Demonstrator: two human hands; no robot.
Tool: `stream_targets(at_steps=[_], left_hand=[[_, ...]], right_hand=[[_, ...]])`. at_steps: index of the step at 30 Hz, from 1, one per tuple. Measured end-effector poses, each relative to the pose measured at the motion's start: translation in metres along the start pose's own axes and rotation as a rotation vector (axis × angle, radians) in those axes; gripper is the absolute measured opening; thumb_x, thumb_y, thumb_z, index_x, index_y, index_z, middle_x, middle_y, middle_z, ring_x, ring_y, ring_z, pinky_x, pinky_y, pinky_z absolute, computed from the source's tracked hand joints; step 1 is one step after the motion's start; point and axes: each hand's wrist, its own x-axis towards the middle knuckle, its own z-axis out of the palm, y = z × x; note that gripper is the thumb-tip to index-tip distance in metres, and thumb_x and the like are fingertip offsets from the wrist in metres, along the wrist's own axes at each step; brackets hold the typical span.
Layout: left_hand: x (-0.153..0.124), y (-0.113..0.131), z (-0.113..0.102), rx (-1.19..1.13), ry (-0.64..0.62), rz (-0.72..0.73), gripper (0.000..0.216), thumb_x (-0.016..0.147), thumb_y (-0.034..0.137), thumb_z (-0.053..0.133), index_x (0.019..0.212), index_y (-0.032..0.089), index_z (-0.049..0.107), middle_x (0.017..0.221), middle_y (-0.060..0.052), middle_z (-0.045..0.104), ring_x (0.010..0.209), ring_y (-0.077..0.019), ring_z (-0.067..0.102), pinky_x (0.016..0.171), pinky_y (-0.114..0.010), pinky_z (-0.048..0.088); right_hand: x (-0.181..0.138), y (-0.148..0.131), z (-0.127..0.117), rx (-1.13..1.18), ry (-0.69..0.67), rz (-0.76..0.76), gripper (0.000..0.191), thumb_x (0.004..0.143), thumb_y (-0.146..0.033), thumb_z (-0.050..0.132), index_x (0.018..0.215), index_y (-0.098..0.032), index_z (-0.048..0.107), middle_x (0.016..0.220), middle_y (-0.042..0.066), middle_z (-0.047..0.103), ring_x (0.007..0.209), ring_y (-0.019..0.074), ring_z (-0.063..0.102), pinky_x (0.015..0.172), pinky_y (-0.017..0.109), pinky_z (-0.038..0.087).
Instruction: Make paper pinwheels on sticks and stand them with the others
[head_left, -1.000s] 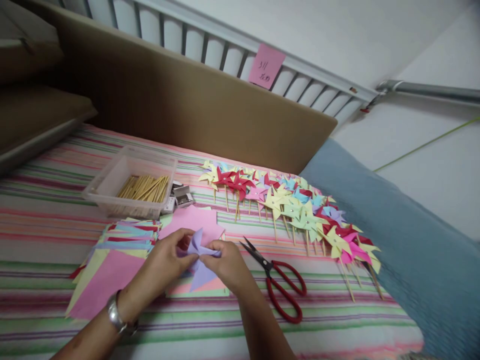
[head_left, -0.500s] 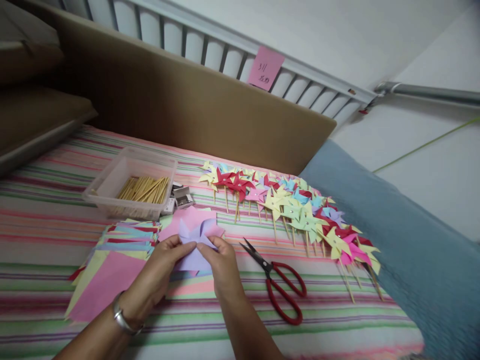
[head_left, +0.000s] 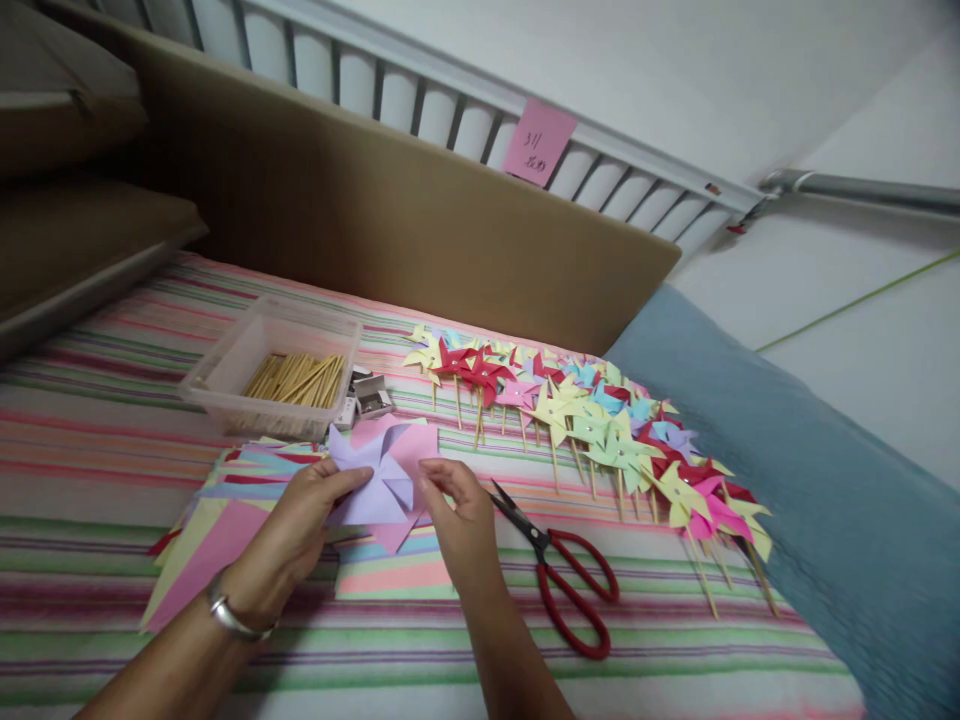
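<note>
A lilac paper pinwheel (head_left: pixel 379 480), its corners folded toward the middle, is held up by my left hand (head_left: pixel 304 510), thumb on top at its left side. My right hand (head_left: pixel 461 510) is just off the pinwheel's right edge, fingers curled and thumb a little apart, with nothing visible in them. Beneath the pinwheel lie pink cut paper (head_left: pixel 416 445) and other coloured sheets (head_left: pixel 397 578). Left of these, a stack of coloured paper squares (head_left: pixel 217 550) is partly covered by my left forearm. Scissors with red handles (head_left: pixel 555 560) lie spread to the right of my right hand.
A clear plastic box (head_left: pixel 225 375) holds wooden sticks (head_left: pixel 300 380). Beside it sits a small opened box (head_left: pixel 373 397). Many finished pinwheels on sticks (head_left: pixel 555 410) lie in rows at the right. A brown board (head_left: pixel 420 230) stands behind the striped cloth (head_left: pixel 360 660).
My right hand has let go of the pinwheel and drawn to the right. My left hand has shifted left with the pinwheel, now showing its folded front. The whole view has moved slightly.
</note>
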Motion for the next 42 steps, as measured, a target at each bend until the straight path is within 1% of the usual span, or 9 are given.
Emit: stream_targets(at_steps=[2, 4, 6, 9, 13, 18, 27, 35, 42], left_hand=[[0.000, 0.003, -0.002, -0.014, 0.001, 0.022, 0.012, 0.059, 0.017, 0.076, 0.056, 0.017, 0.065, 0.051, 0.004, 0.064, 0.047, -0.0093, 0.055, 0.048, -0.019, 0.042], [0.000, 0.004, -0.004, -0.016, 0.008, 0.025, 0.014, 0.060, 0.017, 0.076, 0.054, 0.017, 0.063, 0.050, 0.005, 0.062, 0.047, -0.0085, 0.053, 0.048, -0.018, 0.041], [0.000, 0.004, -0.005, -0.008, 0.018, 0.023, 0.017, 0.060, 0.019, 0.076, 0.053, 0.018, 0.061, 0.048, 0.006, 0.059, 0.044, -0.0078, 0.050, 0.047, -0.018, 0.040], [0.000, 0.002, -0.004, 0.016, 0.019, 0.016, 0.016, 0.059, 0.019, 0.076, 0.053, 0.018, 0.061, 0.046, 0.006, 0.058, 0.043, -0.0082, 0.049, 0.046, -0.019, 0.039], [0.001, -0.003, -0.003, 0.060, -0.010, 0.001, 0.012, 0.058, 0.022, 0.075, 0.058, 0.016, 0.064, 0.050, 0.003, 0.062, 0.045, -0.0098, 0.051, 0.047, -0.021, 0.039], [0.005, -0.013, -0.004, 0.103, -0.018, -0.047, 0.014, 0.057, 0.025, 0.075, 0.062, 0.015, 0.066, 0.053, 0.001, 0.063, 0.049, -0.0124, 0.054, 0.049, -0.022, 0.039], [0.003, -0.024, 0.000, 0.113, -0.048, -0.029, 0.012, 0.058, 0.024, 0.074, 0.062, 0.014, 0.068, 0.056, 0.000, 0.066, 0.049, -0.0116, 0.053, 0.049, -0.021, 0.037], [0.001, -0.022, 0.001, 0.105, -0.076, -0.051, 0.014, 0.059, 0.025, 0.075, 0.055, 0.015, 0.067, 0.048, 0.002, 0.062, 0.044, -0.0089, 0.047, 0.046, -0.020, 0.031], [0.002, -0.024, -0.001, 0.108, -0.159, -0.061, 0.011, 0.065, 0.026, 0.073, 0.065, 0.015, 0.071, 0.058, -0.001, 0.067, 0.050, -0.0108, 0.052, 0.051, -0.021, 0.036]], right_hand=[[-0.001, -0.001, -0.004, -0.114, -0.057, -0.149, 0.020, 0.076, -0.013, 0.059, 0.092, -0.022, 0.068, 0.103, 0.006, 0.064, 0.102, 0.0200, 0.058, 0.092, 0.034, 0.043], [-0.003, -0.001, -0.005, -0.187, -0.117, -0.229, 0.025, 0.076, -0.010, 0.059, 0.093, -0.025, 0.069, 0.119, 0.006, 0.059, 0.114, 0.0211, 0.051, 0.099, 0.036, 0.038], [-0.005, -0.001, -0.005, -0.215, -0.171, -0.252, 0.025, 0.078, -0.011, 0.058, 0.094, -0.027, 0.070, 0.131, 0.006, 0.052, 0.122, 0.0220, 0.045, 0.102, 0.038, 0.035], [-0.006, -0.001, -0.004, -0.218, -0.226, -0.260, 0.021, 0.079, -0.013, 0.059, 0.088, -0.027, 0.072, 0.138, 0.004, 0.045, 0.129, 0.0234, 0.038, 0.105, 0.041, 0.032], [-0.005, -0.005, -0.003, -0.212, -0.256, -0.204, 0.015, 0.077, -0.015, 0.063, 0.080, -0.026, 0.073, 0.140, 0.005, 0.044, 0.132, 0.0246, 0.034, 0.108, 0.044, 0.026], [-0.005, -0.010, -0.001, -0.210, -0.260, -0.096, 0.007, 0.077, -0.020, 0.064, 0.076, -0.023, 0.071, 0.144, 0.006, 0.041, 0.135, 0.0246, 0.029, 0.110, 0.045, 0.021], [-0.008, -0.007, 0.004, -0.290, -0.142, -0.043, 0.009, 0.078, -0.018, 0.060, 0.072, -0.020, 0.066, 0.142, 0.010, 0.042, 0.136, 0.0254, 0.028, 0.108, 0.046, 0.023], [-0.008, -0.007, 0.008, -0.340, -0.112, -0.007, 0.010, 0.076, -0.014, 0.062, 0.066, -0.018, 0.064, 0.137, 0.014, 0.046, 0.132, 0.0265, 0.033, 0.106, 0.046, 0.026], [-0.007, -0.005, 0.008, -0.365, -0.090, 0.012, 0.012, 0.073, -0.013, 0.062, 0.063, -0.018, 0.063, 0.133, 0.013, 0.051, 0.130, 0.0267, 0.037, 0.105, 0.045, 0.028]])
